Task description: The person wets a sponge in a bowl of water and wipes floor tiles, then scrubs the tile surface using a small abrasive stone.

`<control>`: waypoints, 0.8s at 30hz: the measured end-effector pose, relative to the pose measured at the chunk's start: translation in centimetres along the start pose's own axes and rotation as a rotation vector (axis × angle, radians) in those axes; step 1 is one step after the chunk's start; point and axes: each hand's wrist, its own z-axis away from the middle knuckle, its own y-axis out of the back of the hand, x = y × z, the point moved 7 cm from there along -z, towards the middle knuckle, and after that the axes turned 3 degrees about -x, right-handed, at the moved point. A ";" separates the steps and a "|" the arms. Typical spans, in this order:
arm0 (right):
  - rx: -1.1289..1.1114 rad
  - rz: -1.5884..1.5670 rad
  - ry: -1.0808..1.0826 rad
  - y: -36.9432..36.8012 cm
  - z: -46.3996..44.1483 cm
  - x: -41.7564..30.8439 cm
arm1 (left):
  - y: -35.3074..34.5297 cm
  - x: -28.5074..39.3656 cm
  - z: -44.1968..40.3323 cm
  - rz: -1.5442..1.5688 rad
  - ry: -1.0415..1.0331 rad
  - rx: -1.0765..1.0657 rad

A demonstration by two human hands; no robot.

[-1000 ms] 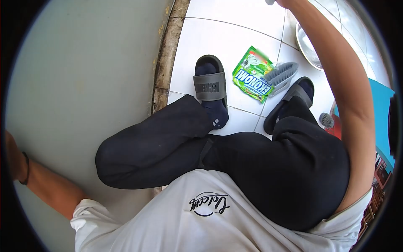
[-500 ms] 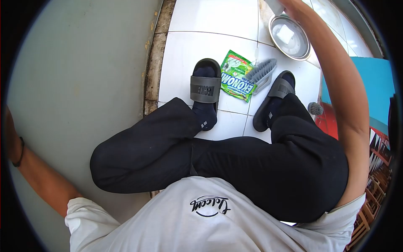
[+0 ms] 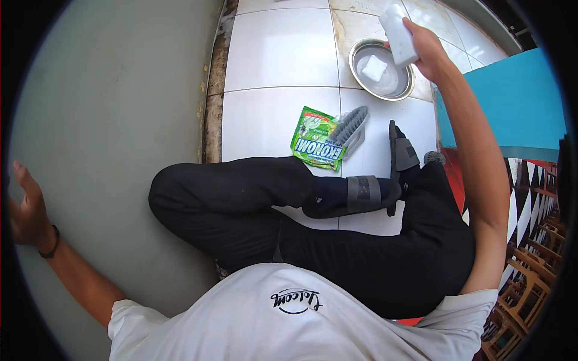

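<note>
White sponge [image 3: 398, 36] within the right hand's grip [image 3: 418, 48], above the bowl [image 3: 359, 84].

Dark sandals [image 3: 363, 192] over dark socks [image 3: 327, 192], black trousers [image 3: 367, 262], white shirt [image 3: 241, 322] with black lettering across its chest, blue panel [image 3: 509, 99] at upper right, black-and-white triangle pattern [image 3: 522, 192] below it, red surface [image 3: 454, 183] alongside, brown wooden furniture [image 3: 524, 292] crowded at lower right.
</note>
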 end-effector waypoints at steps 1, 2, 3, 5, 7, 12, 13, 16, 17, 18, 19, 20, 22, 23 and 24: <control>-0.010 0.018 0.023 0.8 1.2 0.2 | -0.4 -0.3 0.4 -0.045 -0.008 -0.014; 0.005 0.066 0.006 1.8 2.4 0.7 | -0.9 -0.7 0.8 -0.089 -0.016 -0.028; 0.019 0.115 -0.015 2.6 3.6 1.4 | -0.7 0.3 0.7 -0.146 -0.055 0.006; 0.015 0.183 -0.030 4.7 4.3 2.9 | 0.2 2.4 -0.5 -0.156 -0.114 0.045; -0.012 0.215 -0.022 7.2 4.2 4.9 | 1.8 5.3 -3.2 0.018 -0.106 0.090; 0.124 0.034 -0.013 9.7 8.2 5.4 | 2.5 17.0 -4.9 0.967 0.164 0.206; 0.145 0.023 -0.021 9.7 9.3 4.7 | 3.8 21.4 -8.1 1.019 0.214 0.137; 0.152 0.119 0.046 10.8 12.4 1.7 | 2.0 30.9 -9.7 1.419 0.340 -0.037; 0.186 0.130 0.088 10.9 13.5 0.4 | 1.4 33.9 -9.8 1.574 0.401 -0.102; 0.221 0.140 0.126 10.9 14.7 -0.9 | 1.1 36.7 -9.9 1.638 0.403 -0.148; 0.258 0.150 0.162 10.8 16.0 -2.0 | 0.9 39.8 -9.6 1.715 0.430 -0.184; 0.277 0.141 0.193 10.4 17.4 -3.0 | 1.1 42.5 -9.2 1.792 0.457 -0.217; 0.316 0.123 0.245 9.8 19.7 -4.6 | 1.8 46.9 -8.5 1.911 0.452 -0.363; 0.300 0.165 0.262 10.2 20.3 -4.7 | 1.9 49.1 -8.0 1.963 0.446 -0.429; 0.328 0.201 0.254 9.8 21.0 -4.9 | 2.0 51.3 -7.1 2.016 0.437 -0.503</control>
